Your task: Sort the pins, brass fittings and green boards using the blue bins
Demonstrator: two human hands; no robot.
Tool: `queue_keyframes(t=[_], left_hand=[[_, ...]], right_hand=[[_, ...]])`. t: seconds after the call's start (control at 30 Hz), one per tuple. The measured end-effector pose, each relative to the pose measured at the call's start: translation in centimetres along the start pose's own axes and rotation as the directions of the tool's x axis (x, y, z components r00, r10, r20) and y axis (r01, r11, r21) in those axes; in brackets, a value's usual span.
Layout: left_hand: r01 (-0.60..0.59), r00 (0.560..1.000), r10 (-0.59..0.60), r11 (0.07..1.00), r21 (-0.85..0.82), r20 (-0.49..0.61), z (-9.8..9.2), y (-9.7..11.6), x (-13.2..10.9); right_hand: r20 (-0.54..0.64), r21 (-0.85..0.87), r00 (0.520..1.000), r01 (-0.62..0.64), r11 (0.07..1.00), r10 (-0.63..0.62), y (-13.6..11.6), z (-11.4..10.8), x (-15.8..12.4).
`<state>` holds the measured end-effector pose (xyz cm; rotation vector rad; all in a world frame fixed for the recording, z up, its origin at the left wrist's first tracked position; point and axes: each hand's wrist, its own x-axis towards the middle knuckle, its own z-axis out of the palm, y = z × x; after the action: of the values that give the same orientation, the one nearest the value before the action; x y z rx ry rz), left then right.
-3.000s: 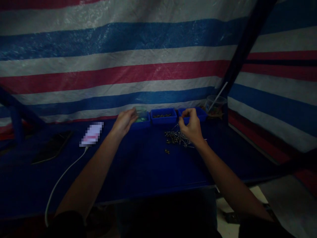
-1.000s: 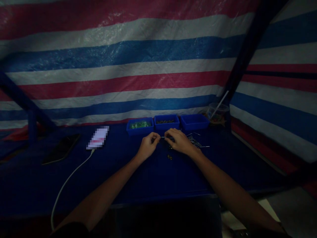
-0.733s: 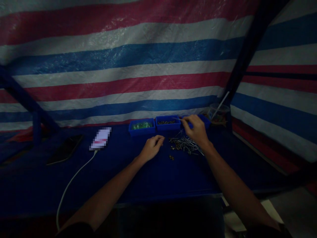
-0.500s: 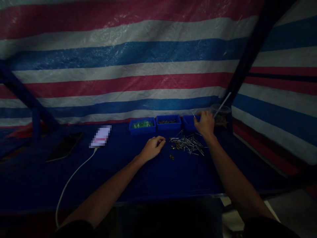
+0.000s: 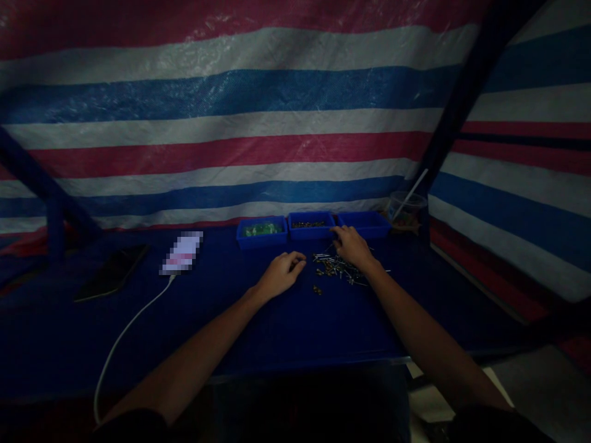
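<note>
My left hand (image 5: 281,274) rests on the blue table, left of the pile, its fingers curled together; anything between them is too small to make out. Over the back of a pile of thin metal pins (image 5: 346,269) is my right hand (image 5: 349,245), fingers bent and apart, with nothing visible in them. Small brass-coloured pieces (image 5: 317,290) lie just in front of the pile. Behind the hands stand a blue tray with green contents (image 5: 262,229), a blue tray of small brownish parts (image 5: 309,224) and a third blue tray (image 5: 369,224), which shows no contents.
A clear plastic cup (image 5: 406,206) with a white stick stands at the back right. To the left lie a lit phone (image 5: 182,252) with a white cable (image 5: 122,335) and a dark tablet-like device (image 5: 113,271). Striped sheeting (image 5: 240,147) hangs behind the table.
My right hand has moved left and down, from the right-hand tray to the pile. The thin pin seen at its fingertips no longer shows. My left hand keeps its place and pose.
</note>
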<state>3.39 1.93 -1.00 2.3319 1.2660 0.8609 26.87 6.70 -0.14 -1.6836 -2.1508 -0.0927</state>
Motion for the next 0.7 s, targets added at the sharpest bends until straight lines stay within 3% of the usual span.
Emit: queue_keyframes(t=[0.13,0.3,0.5,0.6,0.7], left_hand=[[-0.021,1.0,0.02,1.0,0.017,0.02,0.1,0.2,0.0],[-0.01,1.0,0.01,1.0,-0.002,-0.018,0.1,0.0,0.0],[-0.067,0.979,0.07,0.997,0.023,-0.194,0.1,0.2,0.0],[-0.119,0.971,0.127,0.992,0.052,-0.201,-0.1,0.5,0.0],[-0.117,0.97,0.134,0.989,0.091,-0.204,-0.5,0.8,-0.1]], right_hand=[[0.117,-0.031,0.993,-0.022,0.999,0.025,0.3,0.6,0.0],[0.095,-0.035,0.995,-0.001,0.999,0.005,-0.1,0.3,0.1],[0.058,0.159,0.963,0.252,0.955,-0.264,-2.7,-1.2,-0.8],[0.079,0.247,0.932,0.326,0.912,-0.355,-4.7,-1.6,-1.6],[0.087,0.244,0.926,0.338,0.909,-0.368,-6.2,-1.6,-2.3]])
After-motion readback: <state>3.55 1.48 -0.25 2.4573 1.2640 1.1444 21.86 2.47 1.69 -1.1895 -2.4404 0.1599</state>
